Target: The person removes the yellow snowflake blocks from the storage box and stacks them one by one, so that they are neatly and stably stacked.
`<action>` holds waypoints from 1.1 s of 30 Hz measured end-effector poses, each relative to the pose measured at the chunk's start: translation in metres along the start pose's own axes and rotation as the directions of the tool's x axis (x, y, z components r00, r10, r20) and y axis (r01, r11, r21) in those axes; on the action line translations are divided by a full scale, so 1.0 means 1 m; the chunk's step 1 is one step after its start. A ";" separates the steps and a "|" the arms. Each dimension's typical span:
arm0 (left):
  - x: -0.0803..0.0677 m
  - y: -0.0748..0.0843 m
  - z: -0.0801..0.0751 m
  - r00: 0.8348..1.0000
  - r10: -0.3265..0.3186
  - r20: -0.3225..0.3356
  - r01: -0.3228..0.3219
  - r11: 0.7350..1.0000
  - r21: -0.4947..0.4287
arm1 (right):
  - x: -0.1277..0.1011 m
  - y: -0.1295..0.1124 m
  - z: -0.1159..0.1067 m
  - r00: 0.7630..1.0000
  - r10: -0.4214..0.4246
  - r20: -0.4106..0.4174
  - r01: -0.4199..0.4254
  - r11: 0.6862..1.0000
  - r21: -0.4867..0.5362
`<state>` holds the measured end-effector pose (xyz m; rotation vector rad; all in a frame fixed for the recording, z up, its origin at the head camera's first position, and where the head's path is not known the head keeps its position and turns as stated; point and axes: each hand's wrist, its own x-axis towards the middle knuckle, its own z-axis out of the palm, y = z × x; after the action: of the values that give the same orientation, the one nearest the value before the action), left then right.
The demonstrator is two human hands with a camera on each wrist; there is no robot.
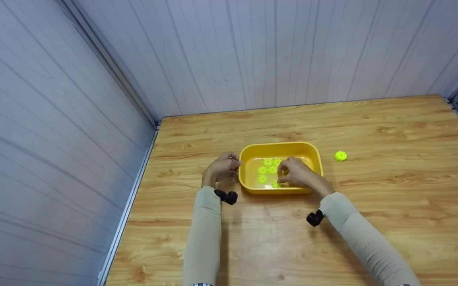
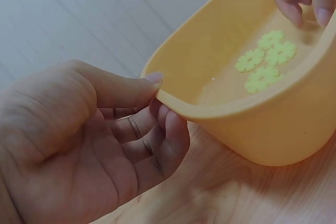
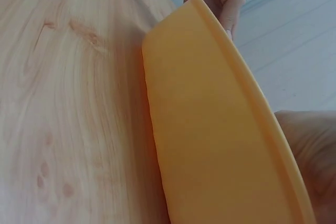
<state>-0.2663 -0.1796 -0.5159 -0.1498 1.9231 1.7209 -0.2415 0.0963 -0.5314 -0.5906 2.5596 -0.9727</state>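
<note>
A yellow plastic basin stands on the wooden table with several lime-yellow flower-shaped pieces lying flat on its floor. At its left end, my left hand pinches the rim between thumb and bent fingers, as the left wrist view shows up close. My right hand reaches over the near right wall into the basin, fingers pointing down above the pieces. Its thumb and forefinger are apart, with nothing visible between them. From the right wrist, the basin's outer wall hides most of that hand.
One more lime-yellow flower piece lies on the table, right of the basin. Pale panelled walls border the table at the back and left. Small black cameras are strapped at both wrists.
</note>
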 end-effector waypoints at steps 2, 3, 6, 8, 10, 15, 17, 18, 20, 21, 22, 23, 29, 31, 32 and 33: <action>0.000 0.000 0.000 1.000 0.000 0.001 0.000 1.000 0.003 | 0.001 -0.002 0.001 1.000 -0.007 0.019 0.008 1.000 -0.025; 0.001 0.000 0.000 1.000 -0.001 0.003 0.001 1.000 0.004 | 0.001 -0.002 0.002 1.000 -0.017 0.027 0.018 0.999 -0.041; 0.001 0.000 -0.001 1.000 -0.004 0.003 0.003 1.000 0.012 | 0.004 -0.003 0.004 0.998 -0.046 0.035 0.049 0.995 -0.085; 0.002 0.000 -0.001 1.000 -0.008 0.001 0.008 1.000 0.017 | 0.005 -0.003 0.005 0.998 -0.058 0.034 0.062 0.992 -0.114; 0.002 -0.001 -0.001 1.000 -0.014 -0.002 0.014 1.000 0.020 | 0.006 -0.004 0.006 0.998 -0.059 0.035 0.063 0.989 -0.133; 0.002 -0.001 -0.001 1.000 -0.018 -0.005 0.018 1.000 0.017 | 0.007 -0.006 0.007 0.998 -0.049 0.040 0.055 0.986 -0.158; 0.002 -0.001 -0.001 1.000 -0.016 -0.008 0.016 1.000 0.017 | 0.008 -0.006 0.007 0.998 -0.047 0.036 0.052 0.985 -0.164; 0.002 -0.001 -0.001 1.000 -0.019 -0.009 0.019 1.000 0.014 | 0.008 -0.006 0.007 0.998 -0.044 0.036 0.049 0.985 -0.164; 0.002 0.000 0.000 1.000 -0.025 -0.014 0.025 1.000 0.012 | 0.007 -0.006 0.007 0.999 -0.039 0.030 0.044 0.986 -0.161; 0.002 0.000 0.000 0.999 -0.029 -0.015 0.029 1.000 0.008 | 0.007 -0.006 0.006 0.999 -0.037 0.028 0.041 0.987 -0.154; 0.002 0.000 0.001 0.999 -0.033 -0.017 0.033 0.999 0.005 | 0.007 -0.007 0.006 0.999 -0.033 0.025 0.036 0.989 -0.144; 0.002 0.000 0.001 0.999 -0.035 -0.017 0.035 0.999 0.000 | 0.007 -0.006 0.006 0.999 -0.028 0.024 0.031 0.991 -0.130; 0.001 0.000 0.001 0.999 -0.034 -0.012 0.034 0.999 -0.005 | 0.008 -0.006 0.003 0.998 0.043 0.034 -0.044 0.999 0.004; 0.002 0.000 0.001 0.999 -0.030 -0.011 0.030 1.000 0.004 | 0.008 -0.005 0.001 0.998 0.051 0.032 -0.052 0.998 0.044; 0.002 0.000 0.001 1.000 -0.029 -0.012 0.029 1.000 0.006 | 0.008 -0.004 -0.001 0.999 0.046 0.027 -0.048 0.997 0.060; 0.002 0.000 0.001 1.000 -0.027 -0.013 0.027 1.000 0.008 | 0.008 -0.004 -0.002 0.999 0.032 0.020 -0.034 0.997 0.070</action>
<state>-0.2679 -0.1783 -0.5167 -0.1831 1.9280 1.6988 -0.2485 0.0908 -0.5289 -0.5336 2.4994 -1.0366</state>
